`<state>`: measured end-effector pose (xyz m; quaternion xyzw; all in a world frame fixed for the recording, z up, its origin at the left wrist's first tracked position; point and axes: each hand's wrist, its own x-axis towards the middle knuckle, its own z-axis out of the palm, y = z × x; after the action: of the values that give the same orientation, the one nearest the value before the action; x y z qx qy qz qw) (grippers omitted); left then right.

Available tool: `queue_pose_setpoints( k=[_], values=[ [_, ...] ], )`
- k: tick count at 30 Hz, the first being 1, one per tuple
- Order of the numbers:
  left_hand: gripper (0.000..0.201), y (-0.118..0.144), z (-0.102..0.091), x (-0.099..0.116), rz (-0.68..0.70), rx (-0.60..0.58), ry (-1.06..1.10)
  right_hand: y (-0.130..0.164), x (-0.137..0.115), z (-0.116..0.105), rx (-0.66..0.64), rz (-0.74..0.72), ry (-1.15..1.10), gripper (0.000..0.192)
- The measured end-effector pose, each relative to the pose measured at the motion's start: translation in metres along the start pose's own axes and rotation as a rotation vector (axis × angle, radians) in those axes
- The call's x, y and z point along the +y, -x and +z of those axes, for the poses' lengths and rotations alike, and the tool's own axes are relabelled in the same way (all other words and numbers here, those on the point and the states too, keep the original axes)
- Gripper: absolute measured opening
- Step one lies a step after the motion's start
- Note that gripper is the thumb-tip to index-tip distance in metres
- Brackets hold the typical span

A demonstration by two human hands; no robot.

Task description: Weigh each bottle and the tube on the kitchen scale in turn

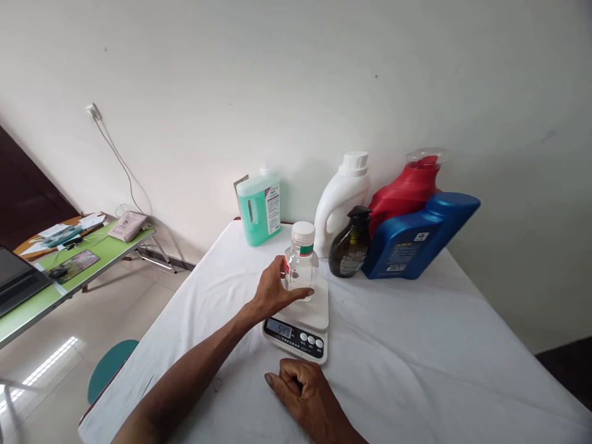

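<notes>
A clear bottle (303, 271) with a white cap and a green-and-red label stands upright over the plate of a white kitchen scale (319, 314). My left hand (272, 291) is closed around its lower part, thumb across the front and fingers on the left side. The scale's small display (280, 328) is lit with digits, and its buttons sit to the right of it. Below the scale, my right hand (305, 394) rests by the white cloth in a loose fist, thumb pointing left, and nothing shows in it.
Behind the scale stand a green liquid jug (259, 213), a white detergent bottle (333, 200), a dark pump bottle (352, 246), a red bottle (402, 194) and a blue bottle (416, 237). At left are a teal stool (111, 370) and a green table (106, 250) with a laptop (21, 280).
</notes>
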<state>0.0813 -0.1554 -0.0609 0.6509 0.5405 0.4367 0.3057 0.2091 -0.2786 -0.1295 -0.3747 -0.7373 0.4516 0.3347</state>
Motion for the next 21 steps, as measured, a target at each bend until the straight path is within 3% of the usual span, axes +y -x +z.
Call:
queue_pose_setpoints(
  k=[5, 9, 15, 21],
  values=[
    [0.059, -0.006, -0.018, -0.007, 0.034, 0.093, 0.0, 0.0, 0.005, 0.0, -0.004, -0.017, 0.026, 0.047],
    [0.056, -0.016, -0.061, -0.025, 0.091, 0.221, -0.004, 0.0, 0.008, 0.0, -0.011, -0.034, 0.035, 0.048],
    [0.055, -0.061, -0.123, -0.073, -0.041, 0.422, -0.07, 0.001, 0.012, -0.001, -0.032, -0.047, 0.044, 0.048],
    [0.054, -0.117, -0.133, -0.114, -0.2, 0.587, -0.157, 0.005, 0.023, 0.001, -0.063, -0.061, 0.051, 0.049]
  ],
)
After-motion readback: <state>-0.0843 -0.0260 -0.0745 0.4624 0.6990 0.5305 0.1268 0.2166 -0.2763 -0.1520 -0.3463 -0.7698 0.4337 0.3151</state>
